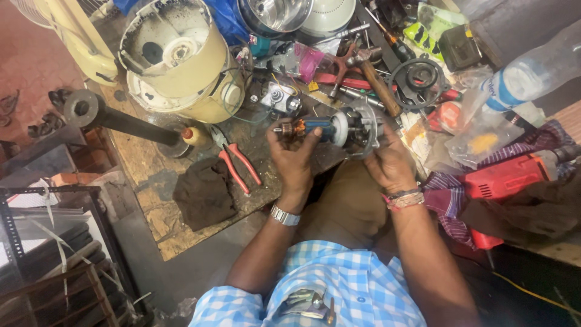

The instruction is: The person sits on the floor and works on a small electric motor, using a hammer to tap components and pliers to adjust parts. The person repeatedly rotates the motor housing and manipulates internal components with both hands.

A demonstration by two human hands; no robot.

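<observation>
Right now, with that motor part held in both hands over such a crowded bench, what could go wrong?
The motor part hangs at the bench edge, gripped only by the left hand and right hand; a slip might drop it into the lap. An elbow might also knock the red pliers or the hammer.

Worn wood bench, reddish floor.

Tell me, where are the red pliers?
In the head view, the red-handled pliers lie on the wooden workbench, just beyond the left hand, between the dark cloth and the cream appliance housing.
</observation>
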